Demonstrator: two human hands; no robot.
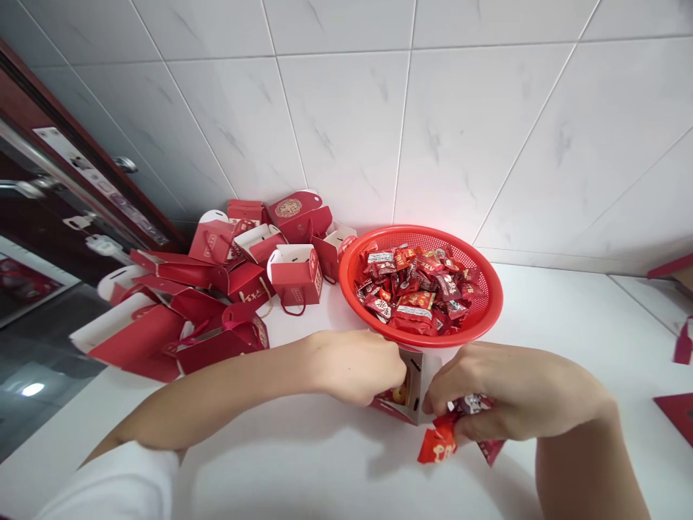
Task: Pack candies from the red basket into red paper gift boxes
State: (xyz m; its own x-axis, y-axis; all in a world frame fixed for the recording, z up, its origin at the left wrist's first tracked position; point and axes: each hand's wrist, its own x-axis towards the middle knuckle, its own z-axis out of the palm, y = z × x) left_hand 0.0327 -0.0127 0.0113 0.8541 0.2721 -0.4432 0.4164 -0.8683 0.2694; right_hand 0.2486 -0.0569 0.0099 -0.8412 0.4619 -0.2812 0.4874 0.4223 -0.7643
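My left hand (360,365) is closed at the left side of an open red box (412,386), its fingertips hidden inside or behind the box's edge. Something yellowish and red shows within the box. Just right of the box, my right hand (498,390) is closed around several wrapped candies (439,442), red and dark purple, which poke out below its fingers. Behind both hands stands a round red plastic basket (490,300) holding many wrapped candies (414,312).
Many red gift boxes (295,274) with handles are piled on the white table (303,462) at the left, near the tiled wall (346,123). A door with a metal lock (102,180) is at far left. More red pieces (679,415) lie at the right edge.
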